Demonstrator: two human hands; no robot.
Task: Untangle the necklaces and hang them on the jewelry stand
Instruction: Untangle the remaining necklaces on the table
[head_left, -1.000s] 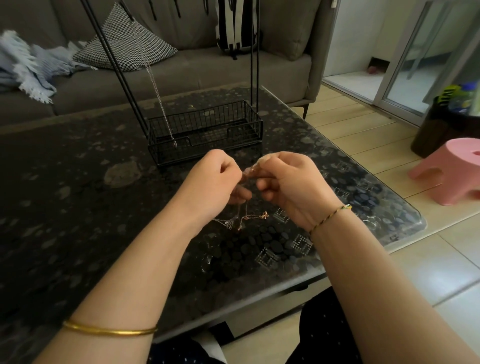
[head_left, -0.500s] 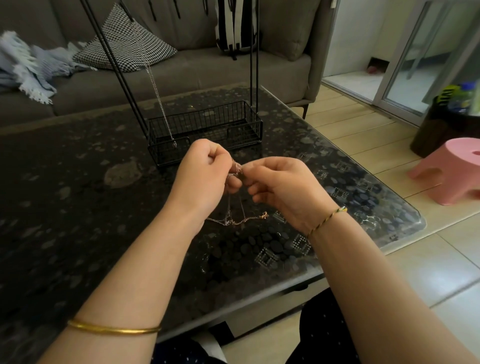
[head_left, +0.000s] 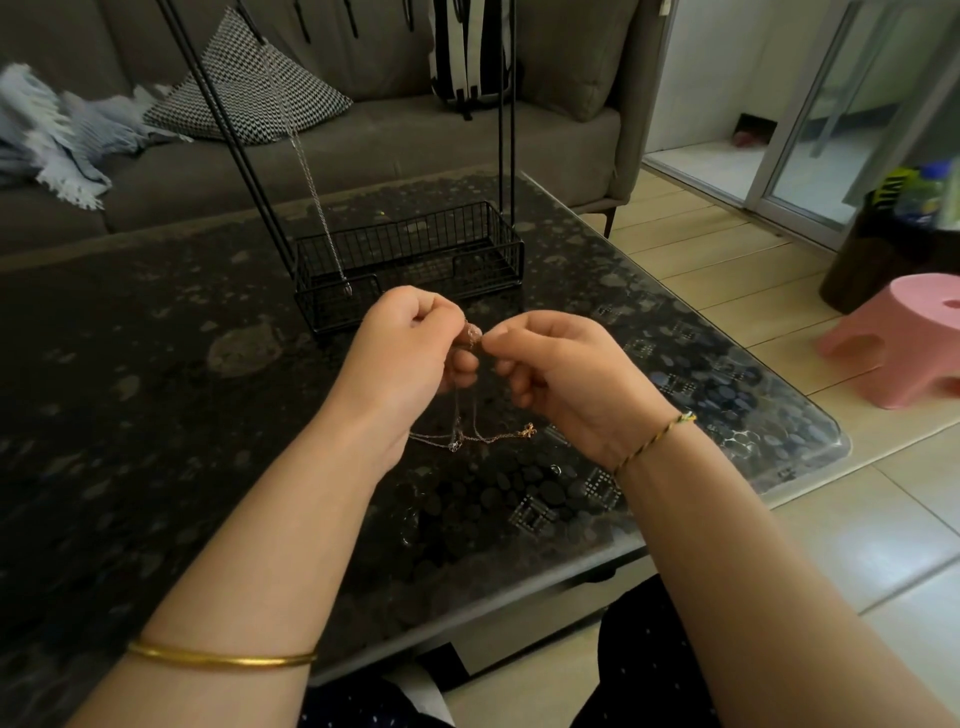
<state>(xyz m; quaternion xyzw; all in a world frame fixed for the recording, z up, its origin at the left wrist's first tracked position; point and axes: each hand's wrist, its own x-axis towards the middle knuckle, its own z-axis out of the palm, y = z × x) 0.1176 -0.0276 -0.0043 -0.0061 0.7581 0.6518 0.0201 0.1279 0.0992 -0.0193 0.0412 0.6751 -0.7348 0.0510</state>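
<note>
Above the near part of the dark pebble-patterned glass table (head_left: 156, 415), the left hand (head_left: 410, 353) and right hand (head_left: 571, 379) meet fingertip to fingertip. Both have curled fingers pinching the top of the thin tangled gold and silver necklaces (head_left: 467, 439), whose lower loops trail on the table between the wrists. Beyond stands the black wire jewelry stand (head_left: 410, 247), with a silver chain (head_left: 314, 192) hanging from it, and behind it the grey sofa (head_left: 415, 150).

Head-worn camera — wide-angle, looking forward and down, close over the table (head_left: 156, 415).
</note>
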